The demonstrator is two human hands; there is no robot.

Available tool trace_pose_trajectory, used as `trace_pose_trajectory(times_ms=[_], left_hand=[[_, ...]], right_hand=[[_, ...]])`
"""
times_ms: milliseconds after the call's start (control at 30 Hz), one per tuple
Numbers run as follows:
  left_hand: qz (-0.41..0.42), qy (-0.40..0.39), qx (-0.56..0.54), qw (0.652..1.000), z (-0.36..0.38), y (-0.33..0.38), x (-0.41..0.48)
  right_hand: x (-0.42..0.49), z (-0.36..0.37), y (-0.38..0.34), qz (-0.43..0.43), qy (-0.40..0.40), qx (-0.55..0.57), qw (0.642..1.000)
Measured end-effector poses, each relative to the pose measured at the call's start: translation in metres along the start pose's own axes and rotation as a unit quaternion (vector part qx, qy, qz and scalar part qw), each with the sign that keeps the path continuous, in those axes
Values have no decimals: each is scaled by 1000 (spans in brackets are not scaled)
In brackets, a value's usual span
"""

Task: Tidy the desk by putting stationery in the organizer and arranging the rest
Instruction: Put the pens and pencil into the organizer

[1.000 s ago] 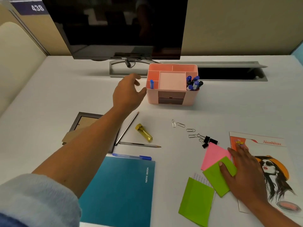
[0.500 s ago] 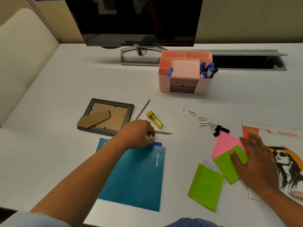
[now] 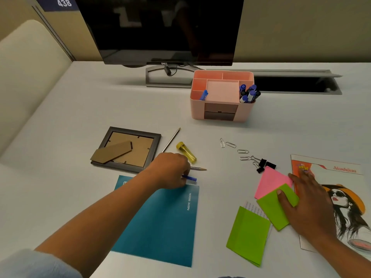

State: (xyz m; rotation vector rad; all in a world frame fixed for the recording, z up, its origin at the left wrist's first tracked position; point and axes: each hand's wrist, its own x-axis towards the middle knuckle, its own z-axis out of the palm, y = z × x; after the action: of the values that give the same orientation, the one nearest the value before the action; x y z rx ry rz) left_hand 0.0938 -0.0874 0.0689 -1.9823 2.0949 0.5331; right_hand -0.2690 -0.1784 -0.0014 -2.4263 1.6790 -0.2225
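Note:
A pink organizer (image 3: 221,114) stands mid-desk in front of the monitor, with several blue markers (image 3: 249,93) in its right slot and one blue pen (image 3: 203,95) in its left slot. My left hand (image 3: 170,170) is curled around a blue pen (image 3: 190,178) at the top edge of the teal notebook (image 3: 160,223). Just beyond that hand lie two pencils (image 3: 171,140) (image 3: 198,168) and a yellow tube (image 3: 186,152). My right hand (image 3: 307,203) rests flat, fingers spread, on a green paper (image 3: 271,207) and the magazine (image 3: 345,177).
A picture frame (image 3: 128,149) lies face down at the left. Several paper clips (image 3: 234,149) and black binder clips (image 3: 265,165) sit mid-right, by a pink paper (image 3: 269,181) and a second green paper (image 3: 247,235). Behind are the monitor (image 3: 164,29) and a cable slot (image 3: 291,85).
My left hand came back from the organizer to the near desk and closed over the blue pen by the notebook. My right hand stayed on the green paper.

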Motion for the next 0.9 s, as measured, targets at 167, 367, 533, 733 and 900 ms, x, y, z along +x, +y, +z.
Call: trace_pose_trajectory(times_ms=[167,367,533,733,900], left_hand=[[-17,115,-103,988,-45,-3,-9],[-51,333,-263,904,-123,-16,-7],[-81,482,-251,835,-160,-31,21],[-124,506,-295,801,-161,-40,65],[-155,474,-277,821,-136,-37,85]], right_hand=[[1,1,1,3,-2,-1,1000],[2,2,3,7,-7,-7,1000],[2,3,3,2,-11,-13,1000],[2,1,2,6,-13,-18,1000],[2,1,3,8,-14,-16,1000]])
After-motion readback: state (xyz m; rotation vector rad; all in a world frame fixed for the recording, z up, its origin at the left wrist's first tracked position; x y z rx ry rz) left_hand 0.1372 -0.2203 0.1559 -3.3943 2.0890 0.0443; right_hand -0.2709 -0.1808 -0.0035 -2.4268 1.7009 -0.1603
